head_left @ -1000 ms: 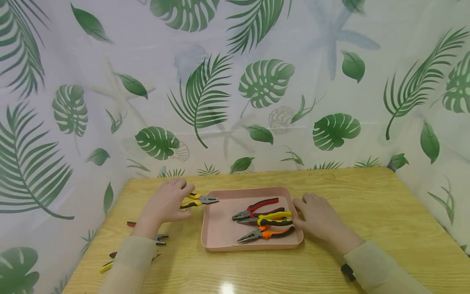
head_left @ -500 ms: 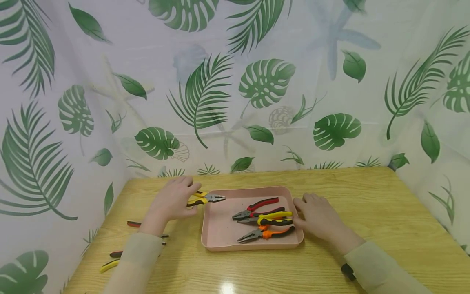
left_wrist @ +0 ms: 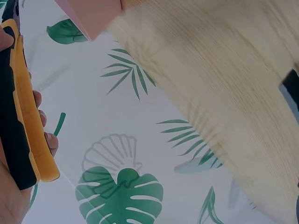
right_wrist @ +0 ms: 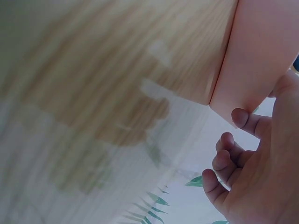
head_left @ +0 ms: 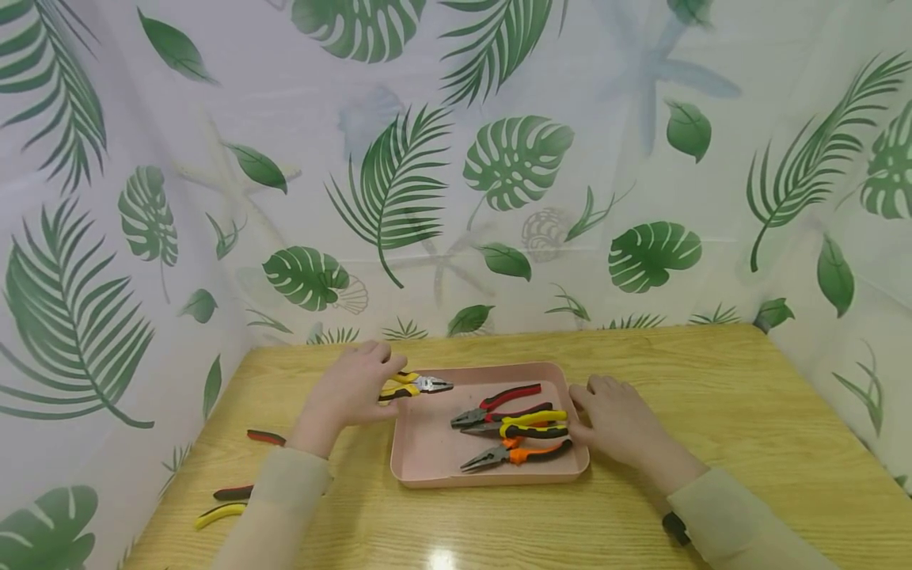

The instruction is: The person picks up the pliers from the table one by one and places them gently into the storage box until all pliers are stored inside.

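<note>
My left hand (head_left: 351, 386) grips combination pliers (head_left: 431, 385) by yellow-and-black handles; their metal jaws extend over the left rim of a pink tray (head_left: 427, 447). In the left wrist view the pliers' handles (left_wrist: 29, 112) lie across the palm with fingers around them. Inside the tray, toward its right side, lie red-handled pliers (head_left: 520, 391), yellow-handled pliers (head_left: 536, 432) and orange-handled long-nose pliers (head_left: 518, 454), partly overlapping. My right hand (head_left: 620, 419) holds the tray's right edge. In the right wrist view, its index fingertip touches the outer wall (right_wrist: 252, 60); the thumb is partly cut off.
Left of the tray on the wooden table (head_left: 442, 522) lie more pliers, partly behind the left forearm: red handles (head_left: 265, 436), dark-red handles (head_left: 233, 492) and a yellow handle (head_left: 219, 514). A leaf-patterned cloth (head_left: 420, 198) hangs behind the table.
My left hand has moved right with the yellow-and-black pliers, bringing their jaws from the tray's left rim to above its inside. The right hand and tray have stayed put.
</note>
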Available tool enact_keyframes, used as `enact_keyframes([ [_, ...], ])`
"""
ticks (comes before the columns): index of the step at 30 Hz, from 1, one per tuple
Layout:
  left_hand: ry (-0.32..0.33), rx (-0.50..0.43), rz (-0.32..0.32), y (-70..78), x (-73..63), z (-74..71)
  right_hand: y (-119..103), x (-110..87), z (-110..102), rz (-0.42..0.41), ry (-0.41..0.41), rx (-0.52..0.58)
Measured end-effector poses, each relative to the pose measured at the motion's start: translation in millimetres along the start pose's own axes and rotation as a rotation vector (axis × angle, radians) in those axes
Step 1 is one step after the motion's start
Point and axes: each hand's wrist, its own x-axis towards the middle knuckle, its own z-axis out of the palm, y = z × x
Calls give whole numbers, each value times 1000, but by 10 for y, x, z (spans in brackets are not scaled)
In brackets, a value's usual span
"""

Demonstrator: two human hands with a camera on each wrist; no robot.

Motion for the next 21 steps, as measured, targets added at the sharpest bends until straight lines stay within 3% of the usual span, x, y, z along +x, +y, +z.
enact_keyframes([
  [21,13,18,51,238,156,118,8,-26,84,-6,41,-24],
])
